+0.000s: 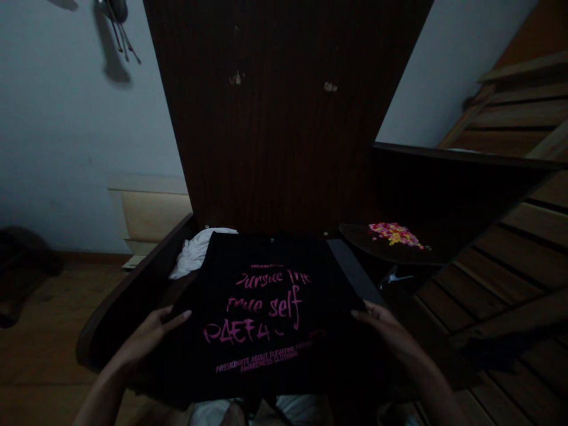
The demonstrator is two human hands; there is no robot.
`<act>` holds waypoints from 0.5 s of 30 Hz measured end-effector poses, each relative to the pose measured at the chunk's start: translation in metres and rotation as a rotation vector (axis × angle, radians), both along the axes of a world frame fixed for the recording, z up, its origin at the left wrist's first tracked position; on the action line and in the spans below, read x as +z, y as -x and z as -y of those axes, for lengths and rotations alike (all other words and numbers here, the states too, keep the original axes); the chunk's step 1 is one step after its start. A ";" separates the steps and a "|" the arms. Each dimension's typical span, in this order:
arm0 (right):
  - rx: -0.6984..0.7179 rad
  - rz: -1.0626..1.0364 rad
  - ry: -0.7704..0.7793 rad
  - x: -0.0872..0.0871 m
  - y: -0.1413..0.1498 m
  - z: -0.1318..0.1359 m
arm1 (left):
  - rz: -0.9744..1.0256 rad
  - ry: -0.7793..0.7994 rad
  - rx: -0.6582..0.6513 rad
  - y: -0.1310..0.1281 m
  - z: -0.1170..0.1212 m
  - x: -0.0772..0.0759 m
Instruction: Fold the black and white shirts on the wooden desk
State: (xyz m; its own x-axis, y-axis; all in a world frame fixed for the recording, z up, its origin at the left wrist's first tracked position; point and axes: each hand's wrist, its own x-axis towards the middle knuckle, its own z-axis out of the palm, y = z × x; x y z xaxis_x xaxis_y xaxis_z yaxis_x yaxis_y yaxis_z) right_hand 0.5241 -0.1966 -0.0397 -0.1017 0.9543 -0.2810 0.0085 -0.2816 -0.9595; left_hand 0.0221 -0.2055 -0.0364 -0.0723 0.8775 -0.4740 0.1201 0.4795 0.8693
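Note:
A black T-shirt [261,248] with pink lettering lies spread across a dark wooden surface, its near part hanging toward my lap. My left hand [155,328] pinches the shirt's left edge between thumb and fingers. On the opposite side, my right hand [377,319] grips the right edge, thumb on top. The cloth between my hands is mostly flat, with slight folds across the printed words. Behind the shirt's upper left corner sits a crumpled white cloth [193,254].
A tall dark wooden panel [275,130] rises behind the shirt. To the right, a shelf [355,236] bears a heap of small colourful pieces [394,234]. A slatted wooden frame [510,260] stands far right. A raised dark edge [128,284] runs along the left.

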 end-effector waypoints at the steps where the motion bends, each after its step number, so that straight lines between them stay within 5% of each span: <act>1: -0.062 -0.031 -0.037 0.003 -0.001 0.000 | 0.048 -0.031 0.059 0.000 0.001 0.000; 6: -0.348 0.031 -0.089 0.002 -0.011 -0.007 | 0.063 -0.106 0.262 0.006 0.001 -0.016; 10: -0.348 0.111 -0.181 0.001 -0.015 -0.005 | -0.116 -0.160 0.404 0.012 0.006 -0.028; 12: -0.267 0.148 -0.208 0.004 -0.015 -0.002 | -0.210 -0.252 0.375 0.014 0.011 -0.029; 15: -0.062 0.305 -0.213 0.008 -0.018 0.001 | -0.282 -0.338 0.138 0.019 0.019 -0.024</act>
